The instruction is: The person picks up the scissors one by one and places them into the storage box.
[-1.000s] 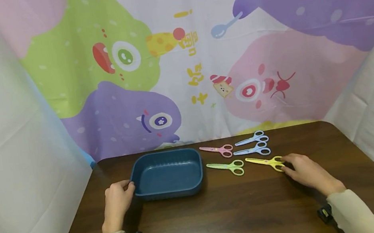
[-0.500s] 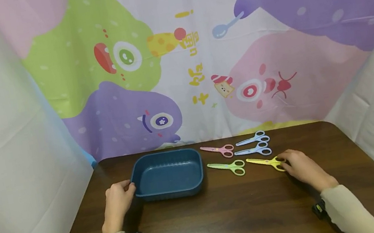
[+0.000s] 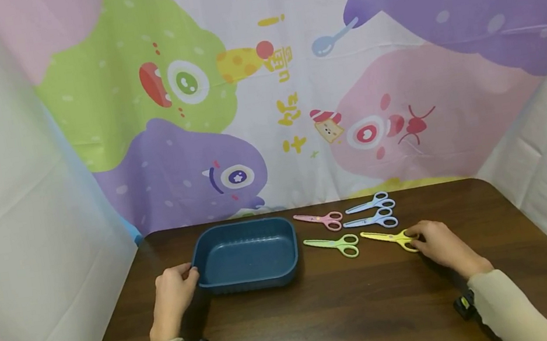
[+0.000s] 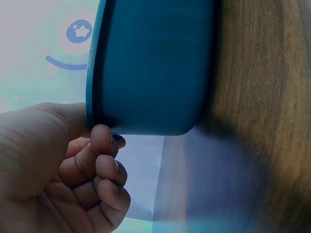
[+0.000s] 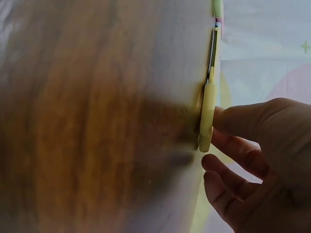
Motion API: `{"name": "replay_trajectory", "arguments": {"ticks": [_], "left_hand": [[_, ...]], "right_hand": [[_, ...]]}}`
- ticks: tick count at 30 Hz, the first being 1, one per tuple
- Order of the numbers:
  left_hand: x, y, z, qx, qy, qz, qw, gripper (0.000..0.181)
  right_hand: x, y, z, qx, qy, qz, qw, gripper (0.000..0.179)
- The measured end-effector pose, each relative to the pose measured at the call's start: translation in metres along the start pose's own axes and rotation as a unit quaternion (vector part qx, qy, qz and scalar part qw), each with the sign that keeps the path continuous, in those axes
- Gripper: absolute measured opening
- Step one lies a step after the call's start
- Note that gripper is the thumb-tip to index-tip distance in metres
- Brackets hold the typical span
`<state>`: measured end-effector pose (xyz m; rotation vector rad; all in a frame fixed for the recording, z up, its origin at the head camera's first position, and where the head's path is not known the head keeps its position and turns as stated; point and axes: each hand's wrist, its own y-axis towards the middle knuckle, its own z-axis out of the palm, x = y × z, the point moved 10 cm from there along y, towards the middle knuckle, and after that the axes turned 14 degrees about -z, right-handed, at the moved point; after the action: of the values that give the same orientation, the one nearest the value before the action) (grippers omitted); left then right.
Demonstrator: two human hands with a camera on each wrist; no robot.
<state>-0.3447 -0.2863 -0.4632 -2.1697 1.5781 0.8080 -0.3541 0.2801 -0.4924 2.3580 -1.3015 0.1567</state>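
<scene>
The left rim of the dark blue bin [image 3: 250, 281], set near the far left corner of the counter [image 3: 327, 315], is pinched by the left grip [image 3: 175, 288], thumb against finger. Toward the far right corner, the handles of the yellow scissors [image 3: 385, 237] are touched by the right grip [image 3: 442, 244], its fingers slightly parted — whether they are pinched cannot be told. Nearer the far edge, pink scissors [image 3: 317, 219] and two blue scissors [image 3: 363, 221] are laid out.
</scene>
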Motion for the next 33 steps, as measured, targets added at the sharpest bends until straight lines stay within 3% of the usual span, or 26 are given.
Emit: {"name": "replay_trajectory", "arguments": {"ticks": [13, 20, 26, 33], "left_hand": [[0.001, 0.000, -0.002, 0.000, 0.001, -0.001, 1.0000, 0.036], [0.003, 0.000, -0.001, 0.003, 0.004, -0.007, 1.0000, 0.036], [-0.001, 0.000, -0.002, -0.004, -0.003, 0.006, 1.0000, 0.034], [0.000, 0.000, -0.001, -0.008, -0.003, 0.003, 1.0000, 0.034]], "right_hand": [[-0.015, -0.007, 0.002, -0.016, 0.071, 0.044, 0.9964, 0.021], [-0.020, -0.005, 0.004, -0.010, 0.081, 0.055, 0.9952, 0.024], [-0.021, -0.008, 0.004, 0.001, 0.078, 0.065, 0.9949, 0.024], [-0.018, -0.006, 0.004, -0.001, 0.081, 0.051, 0.9954, 0.022]]}}
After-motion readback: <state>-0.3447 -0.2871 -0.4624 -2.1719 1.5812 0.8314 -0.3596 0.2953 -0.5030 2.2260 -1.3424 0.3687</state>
